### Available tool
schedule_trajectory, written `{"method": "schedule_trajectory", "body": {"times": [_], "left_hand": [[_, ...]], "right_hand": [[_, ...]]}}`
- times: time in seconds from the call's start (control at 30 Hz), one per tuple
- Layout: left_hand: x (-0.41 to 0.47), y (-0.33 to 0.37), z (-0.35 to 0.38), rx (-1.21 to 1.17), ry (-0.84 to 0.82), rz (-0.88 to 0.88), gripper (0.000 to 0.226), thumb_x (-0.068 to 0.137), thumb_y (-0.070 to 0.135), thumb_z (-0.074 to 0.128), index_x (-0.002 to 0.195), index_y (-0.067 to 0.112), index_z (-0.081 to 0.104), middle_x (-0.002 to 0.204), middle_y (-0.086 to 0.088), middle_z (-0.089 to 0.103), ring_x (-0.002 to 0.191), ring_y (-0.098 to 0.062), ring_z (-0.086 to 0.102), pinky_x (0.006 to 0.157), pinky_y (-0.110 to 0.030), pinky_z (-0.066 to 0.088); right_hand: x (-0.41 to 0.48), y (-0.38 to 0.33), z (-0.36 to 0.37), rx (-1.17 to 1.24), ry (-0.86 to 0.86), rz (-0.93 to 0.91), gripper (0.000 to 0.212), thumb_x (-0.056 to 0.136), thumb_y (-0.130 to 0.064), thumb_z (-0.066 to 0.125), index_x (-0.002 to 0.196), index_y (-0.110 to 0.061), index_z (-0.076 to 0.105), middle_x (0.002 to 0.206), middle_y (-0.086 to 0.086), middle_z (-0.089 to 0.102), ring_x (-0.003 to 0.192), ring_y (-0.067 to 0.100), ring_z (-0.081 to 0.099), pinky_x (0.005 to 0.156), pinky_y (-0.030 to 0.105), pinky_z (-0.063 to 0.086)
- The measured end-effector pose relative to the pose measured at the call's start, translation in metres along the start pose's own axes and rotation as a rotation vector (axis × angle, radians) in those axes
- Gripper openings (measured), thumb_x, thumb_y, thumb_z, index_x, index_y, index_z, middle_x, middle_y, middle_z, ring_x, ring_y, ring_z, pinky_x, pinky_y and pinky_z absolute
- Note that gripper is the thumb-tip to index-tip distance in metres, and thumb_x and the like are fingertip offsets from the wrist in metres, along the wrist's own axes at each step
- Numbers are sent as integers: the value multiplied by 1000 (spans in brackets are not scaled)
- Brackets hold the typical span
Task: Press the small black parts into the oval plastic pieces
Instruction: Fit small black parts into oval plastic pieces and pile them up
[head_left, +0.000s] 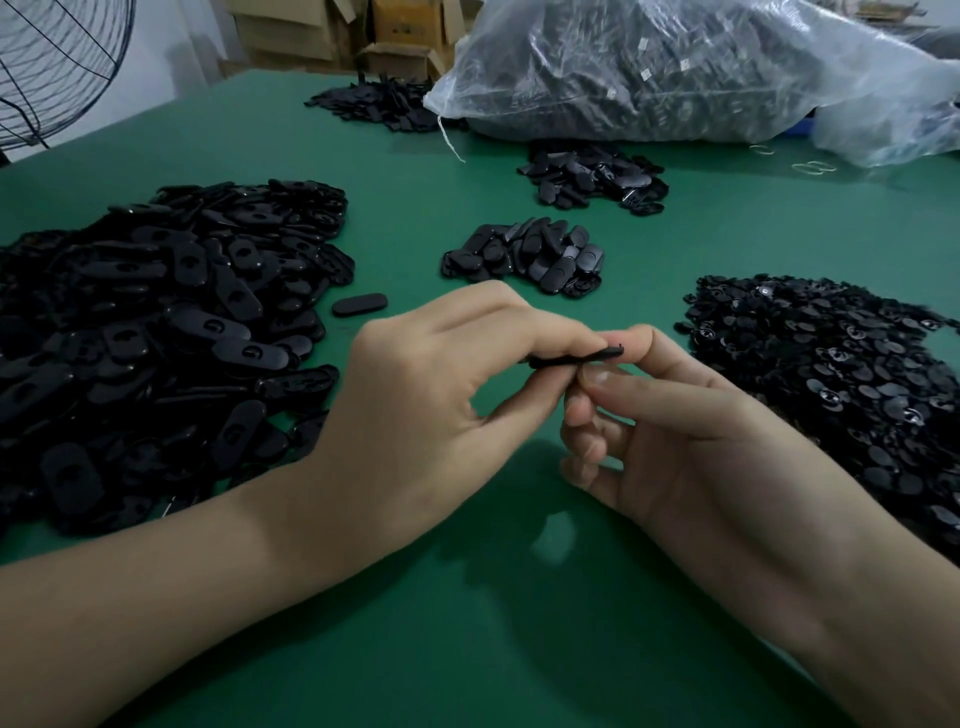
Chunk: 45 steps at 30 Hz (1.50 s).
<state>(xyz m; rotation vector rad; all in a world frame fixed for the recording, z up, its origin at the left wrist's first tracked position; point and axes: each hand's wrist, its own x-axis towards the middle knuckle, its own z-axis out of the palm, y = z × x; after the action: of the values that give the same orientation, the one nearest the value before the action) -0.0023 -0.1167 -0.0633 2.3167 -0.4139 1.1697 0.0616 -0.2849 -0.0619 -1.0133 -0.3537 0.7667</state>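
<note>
Green worktop (415, 156), black parts (156, 322) heaped.
Left hand (441, 395) and right hand (675, 431) fingers pinch one oval plastic piece (566, 359); bag (727, 62) labels too small to read.

green tbl (467, 623) | wire fan guard (57, 62) far L | cardboard boxes (395, 31) at back | light dim

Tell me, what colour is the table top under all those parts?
Green, a plain dark green table top, shown clearly in the head view.

Matt black plastic ovals (171, 322), green mat (467, 623)
</note>
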Motion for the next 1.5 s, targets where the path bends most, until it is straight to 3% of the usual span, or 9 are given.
{"method": "schedule_trajectory", "body": {"times": [0.47, 0.6, 0.77, 0.9, 0.97, 1.1, 1.23, 1.43, 1.5], "left_hand": [[4, -9, 2, -436, -169, -489, 21, 87, 3, 78, 101, 19, 76, 85, 5, 78, 83, -5, 76, 85, -20, 58], [14, -10, -2, -314, -367, -377, 54, 84, 15, 83, 133, 30, 67, 86, 6, 73, 86, -6, 74, 91, -17, 54], [30, -22, -9, -321, -533, -330, 53, 76, 19, 89, 126, 26, 72, 88, 4, 77, 80, -9, 76, 83, -29, 62], [48, -40, -14, -258, -426, -352, 58, 67, 41, 87, 122, 27, 74, 88, 9, 78, 77, -4, 76, 79, -23, 61], [63, -56, -13, -181, -401, -359, 56, 67, 47, 86, 118, 29, 75, 94, 11, 77, 82, -1, 75, 82, -22, 60], [88, -97, 11, 114, -440, -428, 46, 78, 53, 81, 118, 33, 73, 116, 7, 57, 106, -5, 62, 100, -32, 49], [98, -126, 39, 239, -492, -569, 46, 84, 59, 73, 125, 40, 68, 130, -1, 46, 131, -24, 44, 116, -52, 31], [105, -132, 47, 266, -595, -609, 63, 86, 64, 65, 144, 41, 55, 155, -4, 41, 147, -29, 29, 121, -58, 22], [112, -124, 34, 217, -589, -589, 68, 85, 66, 64, 145, 37, 54, 155, -4, 43, 145, -26, 37, 118, -51, 32]], "right_hand": [[8, 5, -8, -664, 179, -393, 10, 96, -16, 66, 90, -9, 66, 78, 7, 75, 57, 16, 64, 58, 19, 49], [10, 4, -15, -724, 241, -378, 15, 99, -24, 65, 88, -15, 69, 73, 6, 74, 54, 14, 61, 54, 19, 45], [12, 3, -18, -753, 242, -333, 14, 100, -26, 63, 92, -17, 71, 74, 5, 75, 54, 13, 59, 57, 23, 45], [13, -4, -24, -903, 338, -349, 16, 95, -34, 67, 109, -30, 62, 83, -4, 73, 72, 11, 66, 70, 30, 51], [12, -11, -30, -1151, 401, -418, 18, 93, -34, 68, 110, -33, 61, 84, -12, 67, 81, 6, 62, 71, 22, 48], [10, -19, -37, -1547, 468, -391, 20, 93, -32, 65, 112, -28, 58, 94, -16, 55, 99, 11, 49, 83, 30, 42], [8, -19, -37, -1618, 486, -408, 21, 94, -29, 64, 113, -25, 58, 98, -11, 54, 104, 12, 46, 86, 30, 42], [5, -24, -35, -1894, 573, -330, 31, 94, -40, 60, 121, -25, 64, 114, -3, 57, 119, 23, 44, 98, 46, 37], [4, -27, -38, -2002, 617, -255, 36, 94, -44, 58, 124, -25, 65, 119, 0, 55, 122, 27, 40, 96, 48, 33]]}}
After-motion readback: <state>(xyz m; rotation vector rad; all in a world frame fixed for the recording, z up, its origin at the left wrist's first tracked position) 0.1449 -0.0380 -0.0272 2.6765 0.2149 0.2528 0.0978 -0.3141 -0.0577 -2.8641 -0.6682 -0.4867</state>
